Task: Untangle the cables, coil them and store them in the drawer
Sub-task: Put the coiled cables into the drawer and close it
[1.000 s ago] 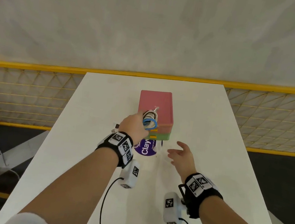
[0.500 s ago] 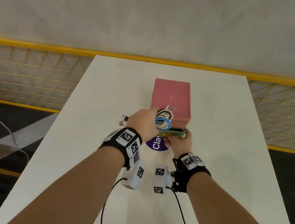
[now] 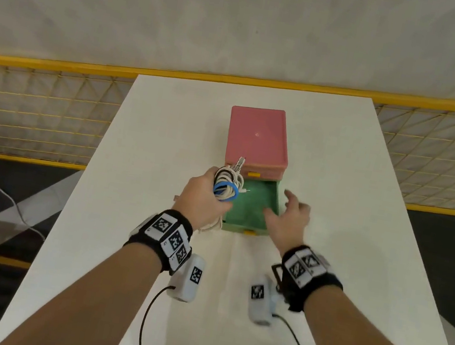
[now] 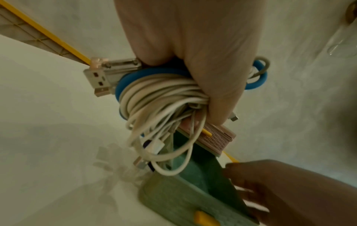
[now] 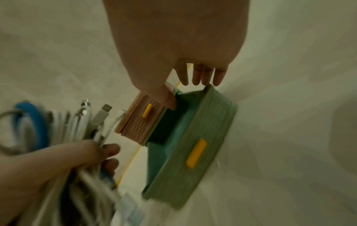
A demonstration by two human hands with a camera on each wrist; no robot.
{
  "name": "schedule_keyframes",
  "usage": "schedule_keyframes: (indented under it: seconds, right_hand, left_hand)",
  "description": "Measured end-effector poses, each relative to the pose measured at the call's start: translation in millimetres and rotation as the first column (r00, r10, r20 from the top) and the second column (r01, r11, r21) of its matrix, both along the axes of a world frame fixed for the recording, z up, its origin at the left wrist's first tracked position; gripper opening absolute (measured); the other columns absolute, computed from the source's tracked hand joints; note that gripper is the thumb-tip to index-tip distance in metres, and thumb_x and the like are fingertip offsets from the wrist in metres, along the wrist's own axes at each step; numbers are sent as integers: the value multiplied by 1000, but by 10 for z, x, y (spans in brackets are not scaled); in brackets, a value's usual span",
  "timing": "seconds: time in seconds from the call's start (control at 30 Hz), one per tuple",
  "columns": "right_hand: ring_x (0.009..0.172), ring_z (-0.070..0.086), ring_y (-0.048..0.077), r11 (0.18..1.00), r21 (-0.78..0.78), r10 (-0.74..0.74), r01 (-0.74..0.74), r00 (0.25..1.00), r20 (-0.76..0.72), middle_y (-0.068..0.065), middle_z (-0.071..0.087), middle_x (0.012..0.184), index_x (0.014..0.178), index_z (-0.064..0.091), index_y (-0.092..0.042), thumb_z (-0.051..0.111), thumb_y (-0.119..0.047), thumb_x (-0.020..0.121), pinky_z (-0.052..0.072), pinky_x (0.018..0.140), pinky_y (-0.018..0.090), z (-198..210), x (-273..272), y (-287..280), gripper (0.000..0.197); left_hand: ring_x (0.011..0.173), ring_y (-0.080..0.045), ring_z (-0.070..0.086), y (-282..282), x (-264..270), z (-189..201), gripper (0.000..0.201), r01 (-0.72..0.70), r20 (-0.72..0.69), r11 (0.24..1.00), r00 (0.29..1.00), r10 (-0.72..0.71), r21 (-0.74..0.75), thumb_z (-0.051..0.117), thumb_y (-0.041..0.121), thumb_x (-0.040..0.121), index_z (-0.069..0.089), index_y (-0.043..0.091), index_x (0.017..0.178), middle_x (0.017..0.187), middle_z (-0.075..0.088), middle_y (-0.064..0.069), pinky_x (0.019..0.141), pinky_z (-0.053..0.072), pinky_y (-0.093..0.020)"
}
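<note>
From above, a white worktop carries a small pink box toward its far edge, midway across. Its green drawer is pulled out toward the person, and the inside looks bare. The left hand holds the cables just over the drawer's left rim, fingers wrapped round the bundle: white loops, one blue, a metal plug sticking up. The right hand hovers at the drawer's right side, fingers spread and loose, holding nothing.

The left wrist view shows the left hand with its fingers clamped on the cables; USB plugs jut out to the left, and loose white ends dangle over the drawer. The right hand is beside the drawer's far side.

The right wrist view is blurred. The right hand has its fingers apart and straight above the drawer, near its rim; whether they touch it I cannot tell. The left hand grips the cables just left of the box.
</note>
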State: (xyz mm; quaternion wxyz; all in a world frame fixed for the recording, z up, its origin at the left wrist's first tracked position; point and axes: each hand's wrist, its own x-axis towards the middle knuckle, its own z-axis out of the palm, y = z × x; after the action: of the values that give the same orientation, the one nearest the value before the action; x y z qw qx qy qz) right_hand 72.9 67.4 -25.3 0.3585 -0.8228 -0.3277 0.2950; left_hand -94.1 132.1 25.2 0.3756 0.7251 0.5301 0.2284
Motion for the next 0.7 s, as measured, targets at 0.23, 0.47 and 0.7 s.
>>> schedule_keyframes:
  seconds: [0.23, 0.47, 0.7]
  right_hand:
    - [101, 48, 38, 972, 14, 236, -236, 972, -13, 25, 39, 118, 139, 36, -1, 35, 10, 89, 32, 87, 18, -23, 119, 89, 51]
    - [88, 45, 18, 947, 103, 306, -303, 952, -15, 15, 35, 119, 149, 13, -6, 37, 15, 85, 35, 79, 12, -83, 51, -299, 72]
    - [120, 51, 20, 822, 68, 535, -565, 808, 249, -18, -12, 158, 145, -13, -43, 57, -2, 84, 43, 96, 27, -151, 53, -418, 102]
  left_hand:
    - [87, -26, 66, -49, 259, -34, 47, 99, -155, 995, 983, -100, -13, 74, 14, 75, 57, 12, 118, 95, 69, -6, 75, 54, -32]
    - [99, -34, 64, -114, 677, -53, 27, 301, -611, 945, 727, -313, -126, 62, 7, 87, 52, 3, 111, 109, 64, -14, 73, 49, -38]
    - [107, -26, 64, -90, 1045, -216, 21, 112, -719, 981, 667, -194, -161, 47, 15, 99, 59, 7, 114, 115, 67, -8, 85, 50, -35]
